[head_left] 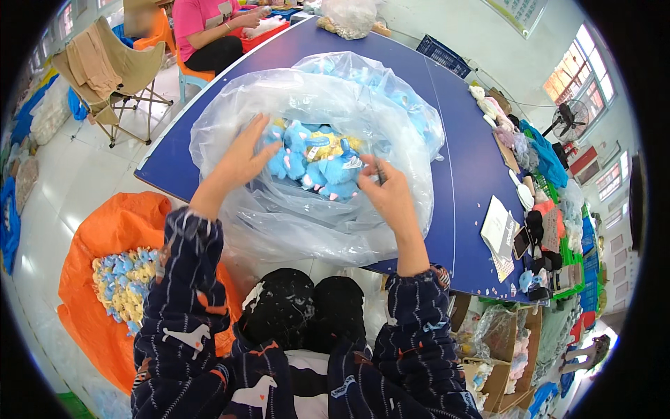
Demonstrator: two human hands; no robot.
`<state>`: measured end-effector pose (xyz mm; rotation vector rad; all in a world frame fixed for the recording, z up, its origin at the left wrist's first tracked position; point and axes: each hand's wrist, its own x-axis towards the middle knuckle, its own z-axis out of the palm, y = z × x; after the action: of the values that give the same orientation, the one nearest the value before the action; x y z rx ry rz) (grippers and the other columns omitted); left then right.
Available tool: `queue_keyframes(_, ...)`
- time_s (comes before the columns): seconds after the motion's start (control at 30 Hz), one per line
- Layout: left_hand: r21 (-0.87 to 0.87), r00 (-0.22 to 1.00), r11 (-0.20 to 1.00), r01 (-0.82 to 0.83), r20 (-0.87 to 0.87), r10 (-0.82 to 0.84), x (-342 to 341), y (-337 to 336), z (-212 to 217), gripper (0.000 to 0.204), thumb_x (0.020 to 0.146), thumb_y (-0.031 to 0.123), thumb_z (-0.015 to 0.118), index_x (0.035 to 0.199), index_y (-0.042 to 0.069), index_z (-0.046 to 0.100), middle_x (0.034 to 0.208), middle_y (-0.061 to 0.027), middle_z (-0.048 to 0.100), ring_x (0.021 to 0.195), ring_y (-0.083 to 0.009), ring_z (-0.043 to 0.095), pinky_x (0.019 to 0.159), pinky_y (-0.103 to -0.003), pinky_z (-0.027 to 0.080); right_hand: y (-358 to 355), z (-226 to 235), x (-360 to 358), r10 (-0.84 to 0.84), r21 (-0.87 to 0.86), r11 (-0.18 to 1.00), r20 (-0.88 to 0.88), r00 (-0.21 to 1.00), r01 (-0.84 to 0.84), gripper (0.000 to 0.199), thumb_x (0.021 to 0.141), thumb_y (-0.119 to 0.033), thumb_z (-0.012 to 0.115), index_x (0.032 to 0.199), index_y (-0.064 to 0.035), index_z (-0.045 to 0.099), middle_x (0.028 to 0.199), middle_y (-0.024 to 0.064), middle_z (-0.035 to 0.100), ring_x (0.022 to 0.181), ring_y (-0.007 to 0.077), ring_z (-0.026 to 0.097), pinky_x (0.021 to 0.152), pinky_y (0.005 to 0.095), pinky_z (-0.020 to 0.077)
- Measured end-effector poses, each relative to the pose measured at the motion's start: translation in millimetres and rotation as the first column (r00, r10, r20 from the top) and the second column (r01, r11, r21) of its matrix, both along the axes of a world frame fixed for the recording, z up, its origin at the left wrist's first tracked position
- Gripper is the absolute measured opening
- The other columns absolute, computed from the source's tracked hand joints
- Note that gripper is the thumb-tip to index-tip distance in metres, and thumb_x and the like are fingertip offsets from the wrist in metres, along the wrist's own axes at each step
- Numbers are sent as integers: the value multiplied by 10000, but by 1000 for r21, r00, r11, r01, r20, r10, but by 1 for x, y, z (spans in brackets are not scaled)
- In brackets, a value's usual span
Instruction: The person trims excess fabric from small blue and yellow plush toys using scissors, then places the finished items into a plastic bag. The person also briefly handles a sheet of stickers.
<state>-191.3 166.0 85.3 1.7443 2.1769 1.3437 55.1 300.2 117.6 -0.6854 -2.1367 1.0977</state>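
Observation:
A large clear plastic bag (pixel 241 105) lies with its mouth spread wide on the blue table in front of me. Inside its opening sit several small blue plush toys (pixel 338 173) with pink details, and yellow plush (pixel 326 148) shows among them. My left hand (pixel 244 155) is at the bag's left side, fingers stretched out and its tips close to the nearest blue toy. My right hand (pixel 388 195) is at the right of the toys, fingers bent around a small, thin dark object (pixel 379 170) whose kind I cannot make out. White tags hang on some toys.
An orange sack (pixel 112 209) of blue and yellow plush stands on the floor at left. Along the blue table's (pixel 460 230) right edge lie a notebook (pixel 497 227), a phone (pixel 521 242) and plush toys. A person in pink (pixel 199 28) sits beyond, near a folding chair (pixel 115 66).

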Motion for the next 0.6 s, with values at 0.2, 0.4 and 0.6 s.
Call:
queue_keyframes(0.2,210,991,969,130,7,-135,96,-55,17,407,816,202,594,1172,28,499,1256,-200,441,1154,-294,447,952,-364,347,-2,-17,-23,-126,22,992,-57,990,128,290,747,-170,655,923,50,587,670,-1,538,601,57,462,531,224,382)
queue_keyframes(0.4,348,641,909,227,649,-409,136,-84,-10,317,861,94,498,1170,25,500,1285,-115,419,1136,-202,451,891,-318,411,-22,-12,-14,-136,-44,990,-142,980,131,263,770,-192,644,879,41,586,634,-2,548,558,46,447,515,199,359)
queue_keyframes(0.6,429,519,895,118,742,-424,134,-82,-2,447,851,82,543,1268,28,392,1272,-107,421,1115,-196,457,851,-310,445,-73,11,26,-36,-277,960,-241,970,-33,165,798,-135,622,868,13,605,670,-12,567,608,49,494,532,196,376)
